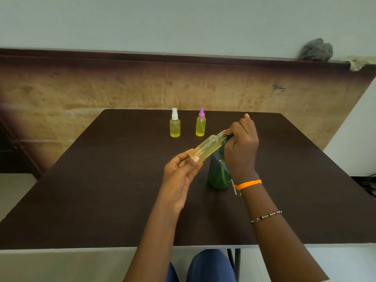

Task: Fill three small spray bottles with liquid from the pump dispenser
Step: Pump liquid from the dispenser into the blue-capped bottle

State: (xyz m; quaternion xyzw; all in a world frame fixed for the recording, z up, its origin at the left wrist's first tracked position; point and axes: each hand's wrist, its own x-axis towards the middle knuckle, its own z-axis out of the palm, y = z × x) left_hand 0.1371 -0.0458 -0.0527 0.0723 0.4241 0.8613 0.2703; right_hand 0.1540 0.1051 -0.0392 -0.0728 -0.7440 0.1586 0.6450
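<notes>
Right hand first: it's arched over the head of the green pump dispenser, wrist bent down, thumb and forefinger curled at the nozzle right where it meets the mouth of the open spray bottle. I read that as a grip on the pump head, though the hand covers the head itself, so I can't say exactly how the fingers sit on it. Left hand comes up from below, palm turned toward me, pinching the base of that open bottle between thumb and fingers. The bottle is tilted, neck up and to the right, already carrying pale yellow liquid along its lower side.

Working down in size: the dark table takes up the middle of my view, the dispenser stands on it just under the right wrist, and near the far edge stand two filled bottles, the white-capped bottle and the pink-capped bottle, upright, close together, well apart from the hands.

So I'd call this the third fill, part done. To do it well from here: keep the threaded neck touching the nozzle tip, press short and even, and hold the tilt shallow enough that liquid doesn't run back out of the mouth. The left pinch at the base is light; I'd want it firm while the pump pushes down. An orange band rides the right wrist, clear of the work.
</notes>
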